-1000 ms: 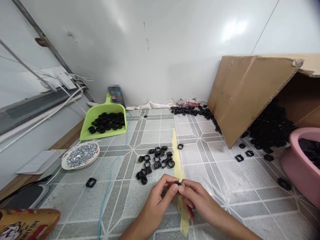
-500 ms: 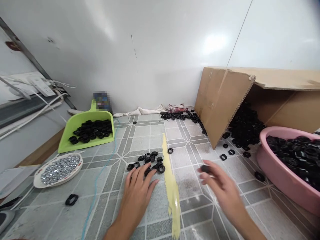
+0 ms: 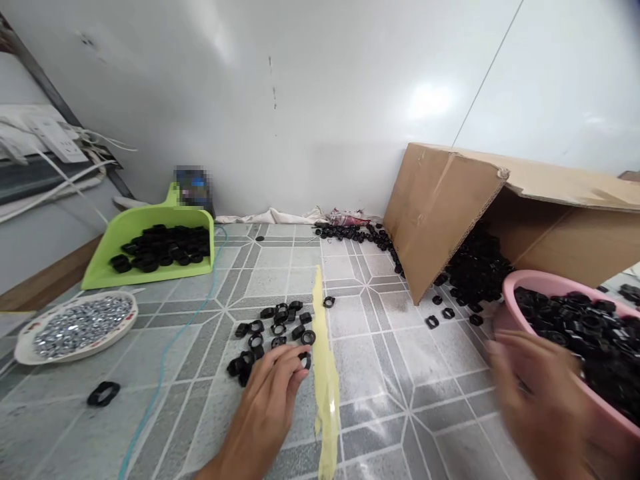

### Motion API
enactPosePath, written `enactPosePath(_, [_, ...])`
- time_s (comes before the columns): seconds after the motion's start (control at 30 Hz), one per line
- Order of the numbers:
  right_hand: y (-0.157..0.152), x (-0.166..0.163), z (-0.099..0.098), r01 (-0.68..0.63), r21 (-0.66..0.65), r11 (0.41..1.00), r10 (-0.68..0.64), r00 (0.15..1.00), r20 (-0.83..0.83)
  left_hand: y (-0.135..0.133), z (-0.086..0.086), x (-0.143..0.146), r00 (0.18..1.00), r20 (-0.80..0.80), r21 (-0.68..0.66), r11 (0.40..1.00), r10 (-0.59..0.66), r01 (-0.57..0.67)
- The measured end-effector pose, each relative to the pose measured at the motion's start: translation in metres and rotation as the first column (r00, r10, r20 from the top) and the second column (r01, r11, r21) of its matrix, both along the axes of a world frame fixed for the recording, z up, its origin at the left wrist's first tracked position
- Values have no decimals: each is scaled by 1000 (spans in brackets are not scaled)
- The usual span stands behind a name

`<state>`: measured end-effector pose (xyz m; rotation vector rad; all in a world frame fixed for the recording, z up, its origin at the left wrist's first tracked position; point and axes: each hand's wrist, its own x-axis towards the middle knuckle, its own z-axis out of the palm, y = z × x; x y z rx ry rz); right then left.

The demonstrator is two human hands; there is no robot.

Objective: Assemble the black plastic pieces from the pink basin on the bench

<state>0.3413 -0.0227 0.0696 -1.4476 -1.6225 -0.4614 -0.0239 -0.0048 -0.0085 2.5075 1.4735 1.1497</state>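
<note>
My left hand (image 3: pixel 267 393) lies on the tiled surface with its fingers stretched out. Its fingertips touch the near edge of a small cluster of black plastic rings (image 3: pixel 275 327). A strip of yellow tape (image 3: pixel 324 360) runs along the surface just right of that hand. My right hand (image 3: pixel 543 400) is smeared by motion at the near rim of a pink basin (image 3: pixel 505 293) full of black rings. Its fingers look spread. Whether it holds anything is unclear.
A tipped cardboard box (image 3: pixel 445 207) spills black rings at the right. A green dustpan (image 3: pixel 125 230) holds more rings at the back left. A white plate of silver nuts (image 3: pixel 75 323) sits at the left, with a lone black ring (image 3: pixel 103 393) and a blue cord (image 3: pixel 165 353) nearby.
My hands have parted from a joint pinch over the tape. The left went down onto the ring cluster; the right swung right to the pink basin. The view turned right.
</note>
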Motion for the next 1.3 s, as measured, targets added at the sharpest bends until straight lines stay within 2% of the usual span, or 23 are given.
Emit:
enactPosePath(0.03, [21,-24,-9,-111,-93,989,110,994,-12,-3,-2,1,999,40,-39,999,-17,19])
enactPosePath(0.07, [47,-48,-18,-208,-213,955,199,978,-60,-5,-4,2,997,71,-79,996,-28,34])
enactPosePath(0.1, [75,-72,-26,-284,-347,894,258,959,-119,-7,-7,3,995,92,-121,992,-32,43])
enactPosePath(0.13, [107,-92,-33,-301,-460,835,260,953,-153,-9,-9,4,994,108,-160,986,-29,46])
enactPosePath(0.23, [208,-132,-47,-209,-497,842,142,975,-169,-10,-11,3,987,159,-217,976,10,25])
enactPosePath(0.33, [290,-140,-55,-49,-510,859,-68,976,-208,-5,-7,0,988,141,-128,989,-59,78])
enactPosePath(0.43, [337,-131,-63,6,-532,847,-164,955,-249,2,-5,-2,985,66,-50,986,-157,160])
enactPosePath(0.53, [355,-122,-70,-45,-537,842,-145,941,-306,4,-10,-2,986,39,-112,980,-163,166])
enactPosePath(0.6, [354,-120,-71,-97,-522,847,-123,920,-371,4,-14,-2,985,36,-186,967,-167,171])
enactPosePath(0.67, [340,-121,-70,-157,-492,856,-100,885,-456,2,-16,-2,984,40,-246,953,-173,177])
enactPosePath(0.77, [291,-131,-68,-298,-440,847,-24,806,-591,-1,-10,-2,978,97,-349,914,-184,207])
enactPosePath(0.83, [238,-140,-67,-435,-412,801,51,735,-676,-3,-3,-2,966,187,-434,867,-178,244])
enactPosePath(0.97, [122,-157,-63,-674,-357,647,143,566,-812,-4,7,1,916,383,-513,798,-116,316])
enactPosePath(1.07, [63,-164,-62,-769,-309,559,148,460,-876,1,6,2,851,525,-555,747,-26,365])
enactPosePath(1.13, [45,-167,-65,-813,-276,512,145,399,-906,5,3,3,791,612,-569,708,23,419])
enactPosePath(1.2, [41,-170,-70,-851,-247,463,144,347,-927,9,2,4,742,669,-556,692,43,461])
enactPosePath(1.3, [44,-172,-76,-888,-212,409,143,292,-946,9,4,5,755,655,-547,714,39,438])
